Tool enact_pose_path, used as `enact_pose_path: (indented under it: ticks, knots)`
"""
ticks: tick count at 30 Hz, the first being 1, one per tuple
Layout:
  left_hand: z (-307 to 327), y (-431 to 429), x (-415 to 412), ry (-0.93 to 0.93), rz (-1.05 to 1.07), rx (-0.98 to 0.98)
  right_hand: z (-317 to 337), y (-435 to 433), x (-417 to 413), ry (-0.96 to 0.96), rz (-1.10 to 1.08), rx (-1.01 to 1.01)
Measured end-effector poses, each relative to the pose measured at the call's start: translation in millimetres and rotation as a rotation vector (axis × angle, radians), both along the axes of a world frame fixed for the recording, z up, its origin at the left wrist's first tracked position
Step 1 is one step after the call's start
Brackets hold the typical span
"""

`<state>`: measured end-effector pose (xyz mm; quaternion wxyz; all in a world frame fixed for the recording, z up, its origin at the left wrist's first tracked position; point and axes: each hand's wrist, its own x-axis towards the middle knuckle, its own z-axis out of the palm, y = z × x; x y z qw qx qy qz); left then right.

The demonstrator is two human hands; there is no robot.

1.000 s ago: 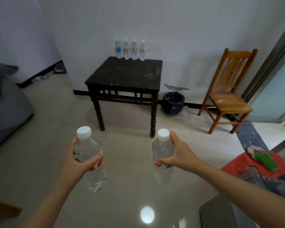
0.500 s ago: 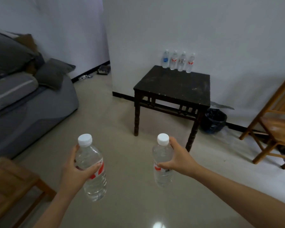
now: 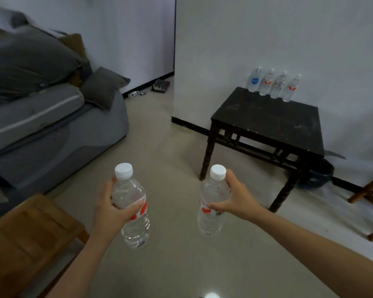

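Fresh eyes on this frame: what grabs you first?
The left hand grips the left bottle, the right hand the right bottle, both clear, white-capped, near upright, low centre. At right, four bottles line the back edge of the dark table by the wall; a grey sofa fills the left.

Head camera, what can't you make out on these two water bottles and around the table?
Head view throughout.
Label of left water bottle: partly under left hand thumb.
Label of right water bottle: blurred, partly under right hand.
Print on four table bottles: too small.
bin: behind dark table leg.
chair: cut by right edge.
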<state>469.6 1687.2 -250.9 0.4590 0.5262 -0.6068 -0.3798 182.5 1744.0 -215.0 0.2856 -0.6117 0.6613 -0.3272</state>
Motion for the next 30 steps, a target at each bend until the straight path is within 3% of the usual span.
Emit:
enact_pose_path:
  ticks: [17, 30]
  knots:
    - [1.9, -207.6, -3.5, -0.032, 0.106, -0.026, -10.0, -259.5, 10.0, -0.111, 0.096, -0.026]
    - [-13.5, -386.3, -18.7, 0.069, 0.082, 0.005, -24.0, -409.4, -13.4, -0.108, -0.026, -0.002]
